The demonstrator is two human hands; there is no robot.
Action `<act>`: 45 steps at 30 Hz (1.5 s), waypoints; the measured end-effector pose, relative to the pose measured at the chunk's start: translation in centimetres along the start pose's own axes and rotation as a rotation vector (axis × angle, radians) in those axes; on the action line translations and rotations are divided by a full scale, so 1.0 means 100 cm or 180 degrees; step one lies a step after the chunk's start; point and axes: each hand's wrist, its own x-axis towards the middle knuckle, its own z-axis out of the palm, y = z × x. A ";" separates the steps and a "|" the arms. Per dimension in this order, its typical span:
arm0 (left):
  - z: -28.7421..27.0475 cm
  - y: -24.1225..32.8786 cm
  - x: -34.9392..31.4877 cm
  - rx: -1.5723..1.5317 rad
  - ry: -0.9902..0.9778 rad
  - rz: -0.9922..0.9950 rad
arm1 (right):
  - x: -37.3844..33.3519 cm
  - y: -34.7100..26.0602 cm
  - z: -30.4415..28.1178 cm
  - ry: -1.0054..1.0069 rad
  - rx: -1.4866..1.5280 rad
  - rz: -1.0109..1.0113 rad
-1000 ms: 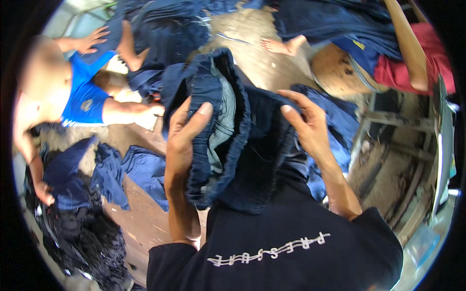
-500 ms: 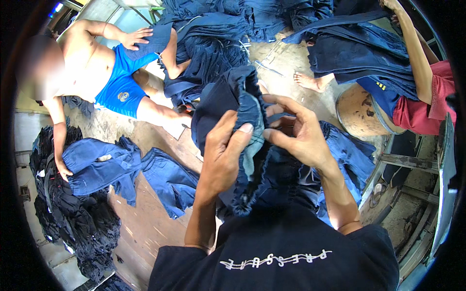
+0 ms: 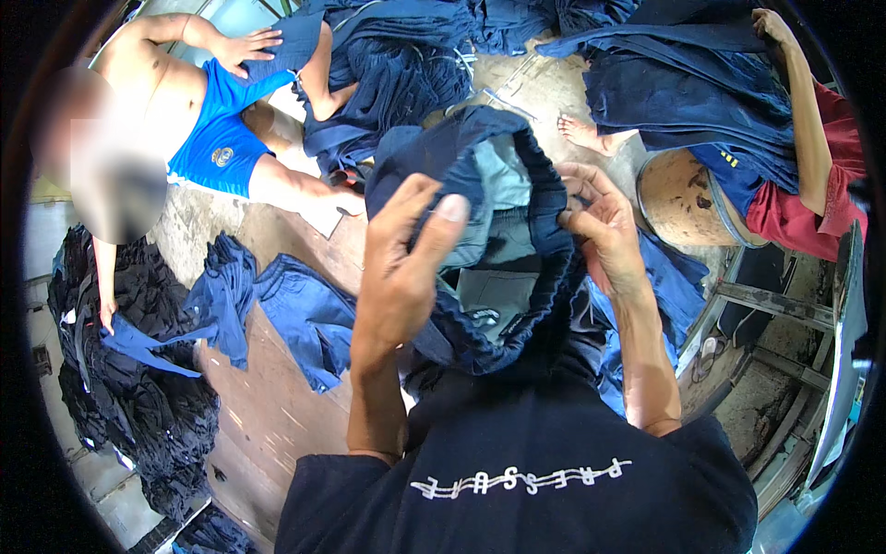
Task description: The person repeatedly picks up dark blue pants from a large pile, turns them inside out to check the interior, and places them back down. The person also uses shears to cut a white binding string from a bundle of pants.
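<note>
Stretched between my hands is a pair of dark blue elastic-waist denim pants [image 3: 544, 268], its gathered waist opening spread wide toward me. Lighter inner fabric and pocket lining show inside the opening. At the waistband's left side, my left hand [image 3: 406, 249] grips with the thumb on the inner edge and the fingers mostly behind the cloth. On the opposite side my right hand [image 3: 604, 226] pinches the band between thumb and curled fingers. The lower part of the pants is bunched over my lap and partly hidden.
Blue denim pants [image 3: 305, 314] lie on the floor at left beside a black cloth heap [image 3: 138, 406]. A seated person in blue shorts [image 3: 217, 152] pulls denim there. At right, another person handles dark denim [image 3: 688, 92] by a round drum [image 3: 683, 198]. More denim piles [image 3: 397, 92] lie ahead.
My hands have moved apart, and the waistband has gone from folded together to a wide opening. The person at left has drawn the blue garment there into a stretched strip.
</note>
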 end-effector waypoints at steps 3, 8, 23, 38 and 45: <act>0.011 -0.002 -0.002 -0.0121 -0.0209 -0.0078 | -0.003 -0.006 0.010 -0.0121 -0.1001 -0.0352; 0.014 -0.005 -0.002 -0.0500 0.0061 0.0058 | -0.017 -0.008 0.031 -0.0335 -0.1415 -0.0023; 0.001 -0.011 -0.008 -0.0447 0.0460 0.0618 | -0.010 0.003 0.038 -0.0158 -0.0737 -0.0763; 0.020 -0.003 -0.022 0.0413 -0.0314 0.1160 | -0.014 0.016 0.019 0.0333 0.0111 -0.1068; 0.026 0.007 -0.029 0.0644 -0.0365 0.1216 | 0.001 0.014 0.028 0.0223 0.0596 -0.0935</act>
